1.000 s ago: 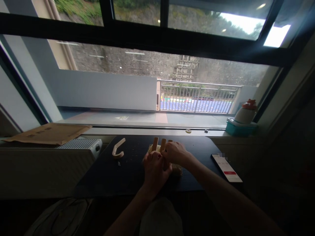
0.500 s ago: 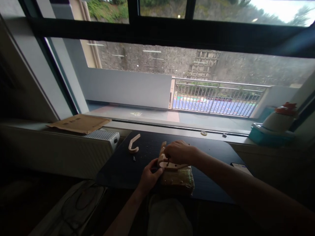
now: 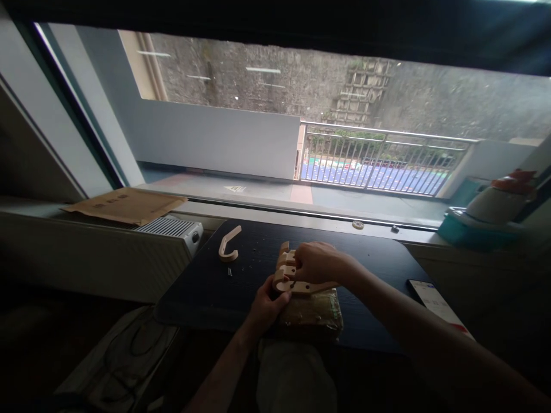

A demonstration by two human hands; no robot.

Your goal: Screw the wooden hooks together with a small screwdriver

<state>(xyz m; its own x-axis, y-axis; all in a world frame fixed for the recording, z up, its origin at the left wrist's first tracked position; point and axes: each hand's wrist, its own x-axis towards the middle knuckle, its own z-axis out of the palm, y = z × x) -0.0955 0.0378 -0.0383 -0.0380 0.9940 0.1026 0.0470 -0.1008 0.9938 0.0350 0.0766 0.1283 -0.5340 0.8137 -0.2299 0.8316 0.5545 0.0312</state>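
Note:
A pale wooden rack with curved hooks [image 3: 287, 274] lies on a brown block [image 3: 310, 314] at the front of the dark table [image 3: 202, 292]. My left hand [image 3: 263, 307] grips the rack's near end from below, fingers curled round it. Above it, my right hand [image 3: 316, 262] rests on top of the rack with its fingers closed, pinching something small that I cannot make out. A loose wooden hook [image 3: 228, 244] lies apart on the table to the left, with a small screw [image 3: 229, 272] beside it.
A phone [image 3: 439, 304] lies at the table's right edge. A white heater [image 3: 172, 229] and flat cardboard [image 3: 124, 204] sit to the left. On the window sill stand a teal box with a white pot [image 3: 491, 218] and a small round piece [image 3: 357, 225].
The rack went from standing with hooks up to lying flat on the block. Both hands stayed on it. The camera tilted down and shifted left.

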